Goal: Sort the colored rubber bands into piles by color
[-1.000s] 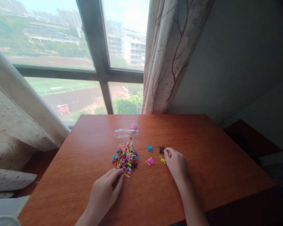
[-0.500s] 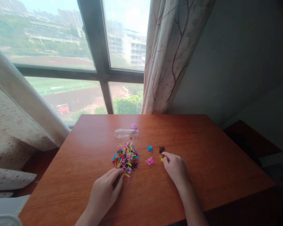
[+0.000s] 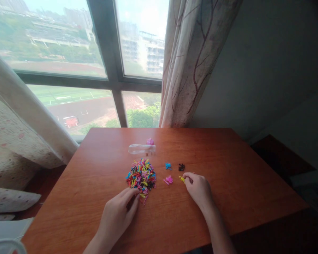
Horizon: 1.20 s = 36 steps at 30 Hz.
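A heaped pile of small multicoloured elastic bands (image 3: 141, 174) lies on the wooden table. At its near edge, my left hand (image 3: 119, 208) has its thumb and fingertips drawn together beside a few loose bands; what is between them, if anything, is hidden. To the right are small same-coloured clusters: blue bands (image 3: 168, 165), black bands (image 3: 181, 167), pink bands (image 3: 168, 180) and yellow bands (image 3: 182, 179). My right hand (image 3: 198, 188) is closed in a pinch right at the yellow cluster, partly covering it. Whether a band sits in that pinch I cannot make out.
Behind the pile, a clear plastic bottle-shaped container (image 3: 141, 149) lies on its side, with a pink object (image 3: 149, 141) just beyond it. The table (image 3: 241, 176) reaches back to a window and a patterned curtain (image 3: 190, 63).
My right hand's fingertips have shifted slightly from beside the black bands toward the yellow ones, so the black cluster shows fully. My left hand stays almost still by the pile.
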Each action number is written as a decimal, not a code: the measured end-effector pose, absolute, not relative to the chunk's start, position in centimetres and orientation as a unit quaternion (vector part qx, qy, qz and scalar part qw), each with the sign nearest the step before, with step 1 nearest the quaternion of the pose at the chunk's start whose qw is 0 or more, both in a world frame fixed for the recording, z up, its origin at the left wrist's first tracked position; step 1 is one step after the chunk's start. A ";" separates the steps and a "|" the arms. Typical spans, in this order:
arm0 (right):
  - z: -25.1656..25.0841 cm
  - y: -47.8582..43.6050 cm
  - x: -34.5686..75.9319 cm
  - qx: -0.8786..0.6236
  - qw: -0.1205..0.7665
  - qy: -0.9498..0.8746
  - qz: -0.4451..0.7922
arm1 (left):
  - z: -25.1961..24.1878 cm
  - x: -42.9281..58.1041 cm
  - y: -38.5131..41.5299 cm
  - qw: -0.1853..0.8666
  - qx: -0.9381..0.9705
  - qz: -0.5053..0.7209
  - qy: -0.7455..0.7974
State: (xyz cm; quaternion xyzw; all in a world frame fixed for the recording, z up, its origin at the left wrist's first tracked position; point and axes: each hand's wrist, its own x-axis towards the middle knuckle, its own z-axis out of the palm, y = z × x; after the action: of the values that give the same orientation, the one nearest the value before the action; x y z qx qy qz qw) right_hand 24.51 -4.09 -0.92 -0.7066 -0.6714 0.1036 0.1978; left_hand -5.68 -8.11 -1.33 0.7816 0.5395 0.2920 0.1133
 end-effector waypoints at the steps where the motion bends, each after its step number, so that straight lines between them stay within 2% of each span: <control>1: -0.9 -4.1 24.5 -0.706 0.198 -0.672 0.104 | -1.3 -5.7 -8.1 0.113 0.781 0.294 0.539; 9: -0.6 -4.5 23.7 -0.710 0.243 -0.653 0.104 | -1.4 -5.7 -8.1 0.117 0.779 0.302 0.536; 15: -0.6 -6.2 19.5 -0.623 0.302 -0.708 0.139 | -0.7 -5.7 -8.2 0.114 0.766 0.318 0.547; 23: -0.6 -8.7 13.8 -0.589 0.262 -0.749 0.153 | -0.2 -6.4 -9.0 0.076 0.756 0.291 0.581; 36: -0.5 -9.4 12.7 -0.562 0.270 -0.760 0.184 | -0.6 -6.2 -8.9 0.069 0.803 0.216 0.552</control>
State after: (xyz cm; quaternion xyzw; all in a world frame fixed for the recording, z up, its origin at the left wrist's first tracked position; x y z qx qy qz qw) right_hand 12.72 -9.39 -0.51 -0.5615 -0.7600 0.1844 0.2705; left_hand -6.24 -8.92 -0.62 0.8025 0.5517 0.2164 0.0689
